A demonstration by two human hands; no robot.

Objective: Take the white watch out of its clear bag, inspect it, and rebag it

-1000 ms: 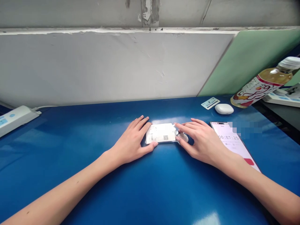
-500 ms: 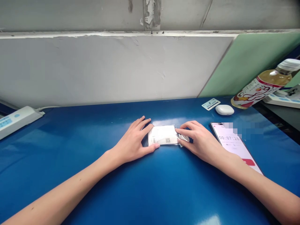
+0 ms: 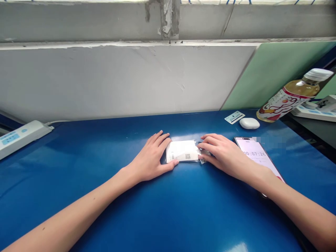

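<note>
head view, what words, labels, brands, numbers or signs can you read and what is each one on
"00:07:26": on the phone screen; the smaller lines there are too faint to read.
White packet: fine print, too small to read, with a square code near its lower edge.
Card: print too small to read.
Bottle: stylised label lettering, not legible.
No brand can be made out.

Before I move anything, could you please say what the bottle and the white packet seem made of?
Bottle: likely clear, glossy plastic, since amber liquid shows through; glass remains possible.
White packet: probably paper or card inside thin clear plastic, judging by its printed face and shiny, crinkled edge.
</note>
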